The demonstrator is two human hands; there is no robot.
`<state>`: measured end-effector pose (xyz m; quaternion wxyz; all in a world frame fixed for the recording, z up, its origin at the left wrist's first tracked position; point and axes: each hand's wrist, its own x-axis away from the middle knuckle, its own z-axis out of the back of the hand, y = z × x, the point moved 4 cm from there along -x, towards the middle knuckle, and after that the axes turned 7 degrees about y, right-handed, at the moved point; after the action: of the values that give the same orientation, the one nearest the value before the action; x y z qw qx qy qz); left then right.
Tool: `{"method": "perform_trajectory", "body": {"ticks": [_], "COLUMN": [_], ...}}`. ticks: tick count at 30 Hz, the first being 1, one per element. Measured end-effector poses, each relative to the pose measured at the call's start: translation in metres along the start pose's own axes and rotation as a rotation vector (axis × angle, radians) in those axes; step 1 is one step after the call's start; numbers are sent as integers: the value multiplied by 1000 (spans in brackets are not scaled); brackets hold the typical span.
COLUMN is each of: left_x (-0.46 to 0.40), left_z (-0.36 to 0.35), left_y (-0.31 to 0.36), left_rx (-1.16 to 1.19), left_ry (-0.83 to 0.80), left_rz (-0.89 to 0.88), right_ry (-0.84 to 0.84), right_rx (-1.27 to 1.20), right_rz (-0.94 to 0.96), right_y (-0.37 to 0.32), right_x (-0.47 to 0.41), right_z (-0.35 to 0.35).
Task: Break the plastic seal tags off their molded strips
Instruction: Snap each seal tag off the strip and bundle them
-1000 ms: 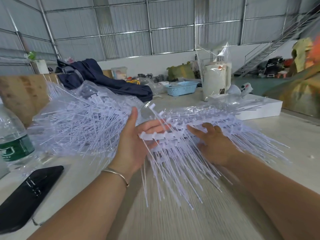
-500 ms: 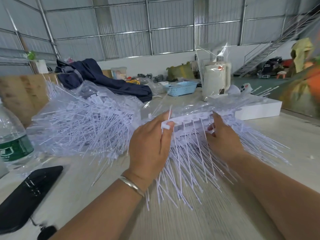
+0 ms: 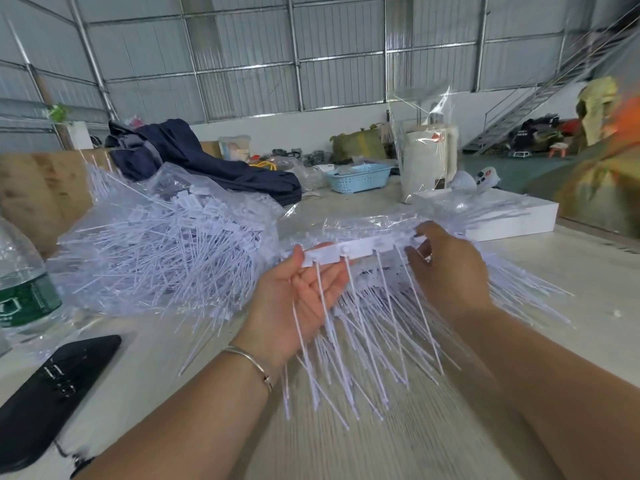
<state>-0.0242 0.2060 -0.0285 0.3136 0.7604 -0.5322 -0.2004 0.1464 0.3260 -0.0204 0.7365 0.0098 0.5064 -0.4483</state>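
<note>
At the far left of a pale worktable stands a clear water bottle with a green label, and a black phone lies in front of it near the table's edge. Behind them, a clear plastic bag bulges with loose white seal tags, and a dark blue jacket is heaped beyond it. At centre, a person holds 1 white molded strip level above the table, its thin tails hanging down toward the camera. The left hand, palm up and wearing a thin bangle at the wrist, pinches the strip's left end between thumb and fingers. The right hand has its fingers curled round the strip's right end. Beneath both hands, a pile of tag strips fans out across the table. Farther right sit a blue plastic basket, a wrapped white roll and a flat white box.
</note>
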Motion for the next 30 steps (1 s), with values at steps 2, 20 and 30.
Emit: {"method": "perform_trajectory", "body": {"ticks": [2,20,30], "left_x": [-1,-2,9], "left_z": [3,12,-5], "left_y": [4,-8,2], "left_rx": [20,-303,-640], "left_ry": [36,154,8], "left_rz": [1,-53,-367], "right_ry": [114,701,-197], "right_rx": [50,-28,368], "right_rz": [52,779,255], "right_y": [-11,-92,-15], "right_x": [0,24,1], "right_z": [14,67,14]}}
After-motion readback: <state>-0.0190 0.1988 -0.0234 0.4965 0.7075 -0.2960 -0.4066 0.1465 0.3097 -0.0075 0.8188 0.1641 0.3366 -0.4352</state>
